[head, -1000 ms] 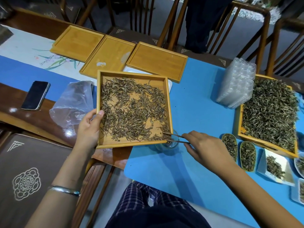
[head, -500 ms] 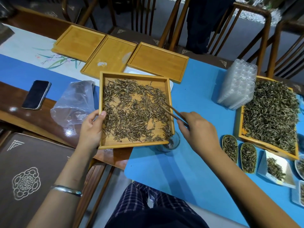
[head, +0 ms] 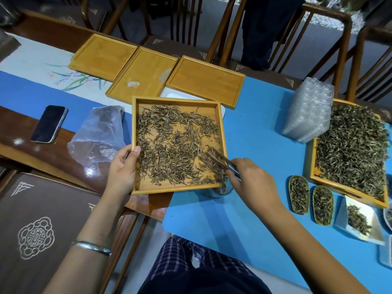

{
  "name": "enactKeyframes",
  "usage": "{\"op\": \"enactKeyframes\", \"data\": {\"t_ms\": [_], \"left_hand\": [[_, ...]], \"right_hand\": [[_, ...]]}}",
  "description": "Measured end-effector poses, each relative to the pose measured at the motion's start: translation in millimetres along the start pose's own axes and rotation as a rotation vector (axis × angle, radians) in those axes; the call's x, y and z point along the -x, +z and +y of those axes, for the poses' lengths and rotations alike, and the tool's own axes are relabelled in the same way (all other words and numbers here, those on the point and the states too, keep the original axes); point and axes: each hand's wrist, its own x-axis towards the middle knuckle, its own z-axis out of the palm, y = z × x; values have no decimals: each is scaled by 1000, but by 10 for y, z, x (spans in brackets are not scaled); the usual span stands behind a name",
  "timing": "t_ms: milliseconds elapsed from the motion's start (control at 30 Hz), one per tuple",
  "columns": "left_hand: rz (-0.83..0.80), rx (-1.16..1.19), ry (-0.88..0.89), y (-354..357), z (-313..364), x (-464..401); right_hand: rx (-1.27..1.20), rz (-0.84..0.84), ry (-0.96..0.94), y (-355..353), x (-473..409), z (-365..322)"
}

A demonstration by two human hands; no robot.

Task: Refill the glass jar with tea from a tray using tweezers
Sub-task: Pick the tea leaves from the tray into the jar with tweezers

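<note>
Left hand [head: 123,166]: grips the left edge of the tray [head: 134,124], thumb over the rim, fingers curled beneath.
Right hand [head: 252,179]: fingers closed round the tweezers [head: 220,161], pinching them.
Tweezers: tips lie in the tea [head: 169,145] near the tray's near-right corner; prongs close together; whether they hold leaves cannot be told.
Tray: wooden, held over the table edge, tea spread thinly across its floor.
Jar [head: 218,189]: glass, on the blue mat [head: 254,134], just under the tray's near-right corner; that corner and the right hand hide part of its mouth.
Behind the tray: three bare wooden trays [head: 205,79] in a row, a white dish [head: 169,94] partly hidden between them.
Left of it: a crumpled clear bag [head: 99,134] touching the tray's side, then a dark phone [head: 49,124] on the brown wood.
Right side: a stack of clear plastic boxes [head: 309,111], a heaped tea tray [head: 350,149], two small oval scoops [head: 310,198] of tea, a white paper [head: 360,221] with leaves.
Far edge: wooden chairs [head: 331,39].
</note>
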Motion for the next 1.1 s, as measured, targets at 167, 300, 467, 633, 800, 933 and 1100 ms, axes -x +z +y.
{"op": "enactKeyframes", "data": {"t_ms": [167,300,467,633,800,933,1100], "left_hand": [[6,26,-17,10,-3,5],[12,40,-43,0,1,9],[13,42,-33,-21,-20,-5],[9,43,-25,-14,-15,-12],[3,38,-16,-7,0,-14],[0,24,-4,-6,-2,-6],[-18,44,3,-3,3,-8]], "right_hand": [[-33,-22,-16,-20,220,99],[2,-63,-31,-6,324,139],[0,-112,-21,-26,404,188],[13,-136,-19,-111,490,241],[-53,-64,-50,-196,415,58],[-130,-27,-165,-189,199,-256],[-150,-42,-311,-70,-84,-587]]}}
